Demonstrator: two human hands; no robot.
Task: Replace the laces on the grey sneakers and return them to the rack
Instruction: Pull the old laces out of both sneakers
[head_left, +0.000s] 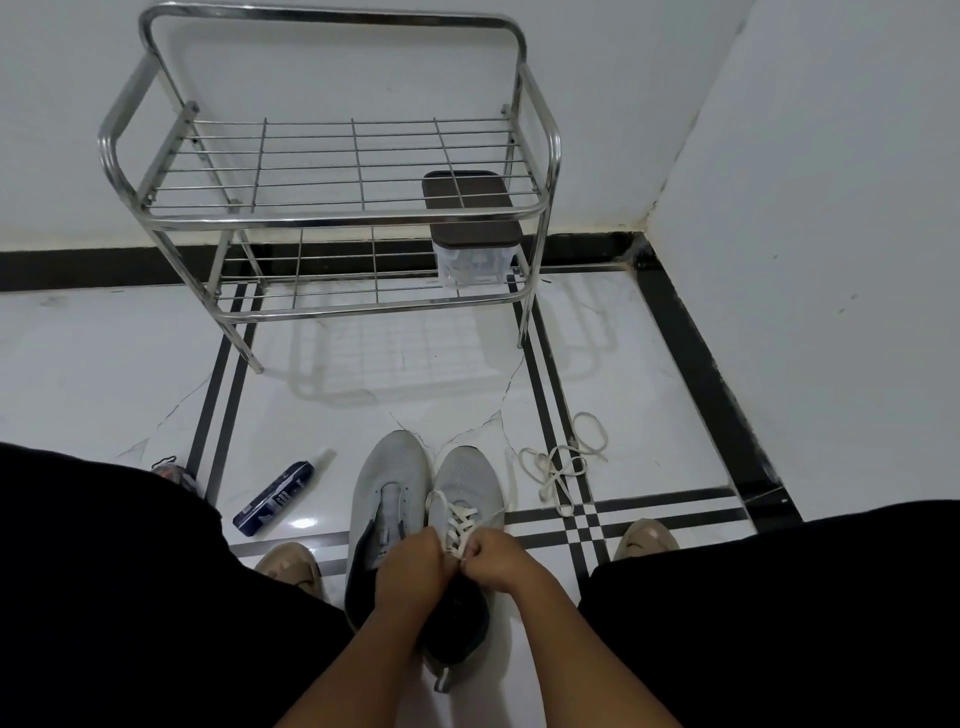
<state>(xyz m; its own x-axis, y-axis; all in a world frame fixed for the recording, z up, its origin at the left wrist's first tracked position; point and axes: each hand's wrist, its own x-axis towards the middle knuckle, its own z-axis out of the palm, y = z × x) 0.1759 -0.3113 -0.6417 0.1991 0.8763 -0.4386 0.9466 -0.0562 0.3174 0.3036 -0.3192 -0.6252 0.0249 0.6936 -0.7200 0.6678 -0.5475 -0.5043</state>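
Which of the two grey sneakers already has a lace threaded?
The right sneaker, whose white lace both hands pinch. The left sneaker shows bare eyelets.

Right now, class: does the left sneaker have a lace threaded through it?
No. The left sneaker shows bare eyelets with no lace, while both hands work the white lace on the right sneaker.

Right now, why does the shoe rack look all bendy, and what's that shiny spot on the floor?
Head view: the wide-angle lens bows the metal shoe rack and the wall edges. The shiny spot is light glaring off the glossy floor tile beside the blue tube. The rack's faint shadow falls on the floor below it.
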